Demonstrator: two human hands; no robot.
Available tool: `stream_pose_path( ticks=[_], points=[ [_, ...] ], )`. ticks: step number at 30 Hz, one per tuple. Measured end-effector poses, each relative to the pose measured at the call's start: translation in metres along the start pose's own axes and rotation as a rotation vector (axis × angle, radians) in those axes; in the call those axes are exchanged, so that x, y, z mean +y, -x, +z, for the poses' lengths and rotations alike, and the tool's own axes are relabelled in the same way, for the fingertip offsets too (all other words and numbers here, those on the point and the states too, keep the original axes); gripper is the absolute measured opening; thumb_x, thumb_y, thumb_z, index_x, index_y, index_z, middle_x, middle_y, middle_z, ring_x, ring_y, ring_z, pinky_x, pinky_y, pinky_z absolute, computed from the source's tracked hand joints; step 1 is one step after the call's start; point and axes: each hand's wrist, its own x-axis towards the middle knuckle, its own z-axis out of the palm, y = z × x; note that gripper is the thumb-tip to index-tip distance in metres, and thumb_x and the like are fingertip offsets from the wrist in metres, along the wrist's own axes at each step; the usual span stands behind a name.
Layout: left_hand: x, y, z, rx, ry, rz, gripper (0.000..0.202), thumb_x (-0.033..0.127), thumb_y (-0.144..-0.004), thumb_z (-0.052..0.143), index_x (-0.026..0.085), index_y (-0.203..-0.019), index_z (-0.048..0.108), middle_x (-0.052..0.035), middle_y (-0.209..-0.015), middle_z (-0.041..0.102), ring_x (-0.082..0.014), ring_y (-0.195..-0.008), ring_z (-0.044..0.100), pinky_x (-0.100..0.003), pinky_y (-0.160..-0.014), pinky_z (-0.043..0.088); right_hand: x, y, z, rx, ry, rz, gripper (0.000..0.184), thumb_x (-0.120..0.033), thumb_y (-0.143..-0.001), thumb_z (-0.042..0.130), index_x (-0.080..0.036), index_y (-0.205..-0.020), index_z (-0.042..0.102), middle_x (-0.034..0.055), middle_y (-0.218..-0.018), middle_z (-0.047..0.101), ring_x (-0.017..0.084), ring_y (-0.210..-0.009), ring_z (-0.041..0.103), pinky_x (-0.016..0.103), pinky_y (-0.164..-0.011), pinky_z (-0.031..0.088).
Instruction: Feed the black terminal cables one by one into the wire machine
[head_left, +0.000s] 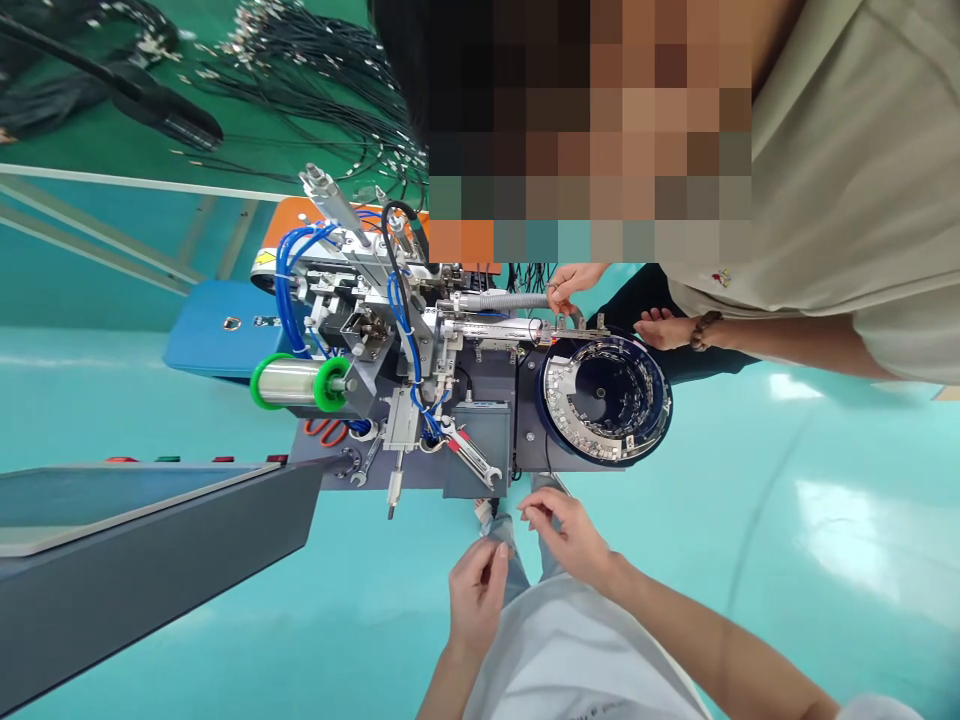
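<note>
My left hand (478, 585) hovers in front of my body with its fingers curled in, and nothing shows in it. To its right, my right hand (568, 530) has its fingers bent and close together, also with nothing visible in it. Both are apart from the machine. The nearest parts are a grey box (480, 440) with wrenches (471, 455) lying on it, and a round feeder bowl (570, 430) holding small metal parts. Across the bench, a co-worker's hand (574, 285) touches a grey corrugated hose (514, 300); their other hand (664, 328) is beside the bowl.
A spool with green flanges (289, 383) and blue air tubes (283, 285) are on the machine's left. A grey-framed screen (247, 560) juts in at lower left. Black cables (322, 75) cover a green table behind. A blue stool-like surface (202, 335) stands left.
</note>
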Motion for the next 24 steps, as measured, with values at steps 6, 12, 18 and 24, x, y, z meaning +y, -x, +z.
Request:
stream_pose_path(
  ticks=[6, 12, 18, 24],
  points=[
    [0.0018, -0.0012, 0.0037, -0.011, -0.001, -0.022, 0.031, 0.030, -0.096, 0.048, 0.018, -0.068, 0.054, 0.0003, -0.066, 0.051, -0.0116, -0.062, 0.046, -0.023, -0.059, 0.038, 0.0051, -0.0001, -0.0013, 0.029, -0.014, -0.010, 0.020, -0.031, -0.100, 0.047, -0.026, -0.107, 0.066, 0.0035, -0.098, 0.070, 0.014, -0.081, 0.066, 0.027, -0.071, 0.052],
    [0.0026, -0.0002, 0.0061, -0.005, -0.004, -0.016, 0.032, 0.030, -0.096, 0.048, 0.018, -0.066, 0.052, 0.0000, -0.065, 0.052, -0.0113, -0.061, 0.045, -0.023, -0.058, 0.037, 0.0037, 0.0016, -0.0034, 0.026, 0.006, -0.008, 0.021, -0.032, -0.100, 0.047, -0.025, -0.106, 0.066, 0.0042, -0.098, 0.071, 0.015, -0.082, 0.066, 0.028, -0.071, 0.052],
    [0.0062, -0.0002, 0.0066, -0.004, 0.017, -0.011, 0.031, 0.030, -0.096, 0.049, 0.018, -0.068, 0.052, 0.0005, -0.065, 0.050, -0.0117, -0.061, 0.044, -0.024, -0.059, 0.036, 0.0025, 0.0025, -0.0023, 0.023, 0.000, 0.001, 0.022, -0.034, -0.100, 0.047, -0.025, -0.105, 0.066, 0.0047, -0.097, 0.070, 0.016, -0.081, 0.066, 0.029, -0.070, 0.052],
    [0.0088, 0.0024, 0.0016, 0.002, -0.021, 0.052, 0.027, 0.028, -0.096, 0.049, 0.019, -0.070, 0.053, 0.0002, -0.066, 0.052, -0.0137, -0.065, 0.047, -0.027, -0.065, 0.039, -0.0039, 0.0048, -0.0005, 0.016, 0.003, -0.007, 0.022, -0.034, -0.100, 0.047, -0.024, -0.105, 0.066, 0.0046, -0.094, 0.069, 0.016, -0.080, 0.065, 0.028, -0.069, 0.052]
  ],
)
